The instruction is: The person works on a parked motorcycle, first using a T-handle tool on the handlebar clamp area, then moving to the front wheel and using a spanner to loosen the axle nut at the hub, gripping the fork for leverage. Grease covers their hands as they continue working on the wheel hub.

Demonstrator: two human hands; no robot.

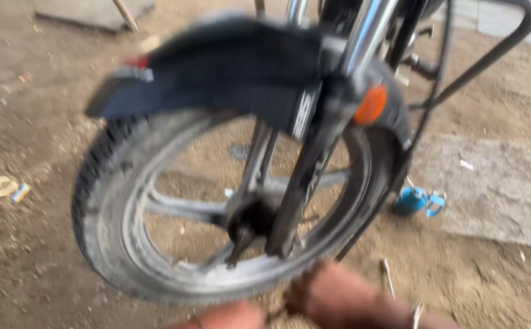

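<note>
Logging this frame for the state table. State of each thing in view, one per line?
Black rubber front tyre on the grey spoked wheel: mounted in the fork, upright on the dirt ground.
Black front mudguard: fitted over the tyre.
Orange round reflector: attached on the fork leg.
Blue plastic object: lying on the ground behind the wheel.
Hand: blurred, low at the wheel's bottom edge; grip cannot be told.

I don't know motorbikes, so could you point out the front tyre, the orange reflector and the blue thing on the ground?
front tyre (pixel 92 201): head view, left tread.
orange reflector (pixel 371 105): head view, its centre.
blue thing (pixel 413 201): head view, its body.
</note>
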